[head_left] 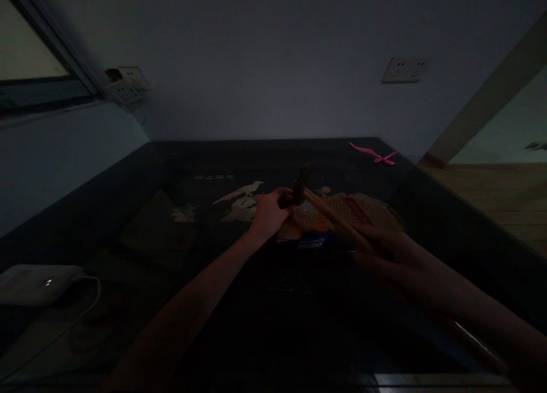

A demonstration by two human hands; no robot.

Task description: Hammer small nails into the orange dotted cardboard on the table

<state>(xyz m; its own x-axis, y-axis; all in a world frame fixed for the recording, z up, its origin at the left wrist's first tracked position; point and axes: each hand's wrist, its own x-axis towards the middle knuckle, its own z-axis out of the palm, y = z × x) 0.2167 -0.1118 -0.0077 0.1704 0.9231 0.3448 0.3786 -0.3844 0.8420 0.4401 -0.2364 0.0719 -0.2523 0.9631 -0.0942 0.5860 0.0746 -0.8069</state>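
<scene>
A hammer with a wooden handle (337, 216) and a dark head (302, 182) slants across the middle of the view. My right hand (382, 245) is wrapped round the lower end of the handle. Just left of the hammer head, my left hand (272, 209) has its fingers closed; what they hold, if anything, is hidden in the dim light. Beneath both hands lies a patterned red, tan and orange bag (356, 208), with a small blue and white packet (313, 242) at its near edge.
The dark glossy table (256, 330) bears a pale bird and flower picture (241, 208). A pink ribbon (380, 157) lies at the back right. At the left is a white device (40, 285) with a cable. Sockets (405, 70) are on the wall.
</scene>
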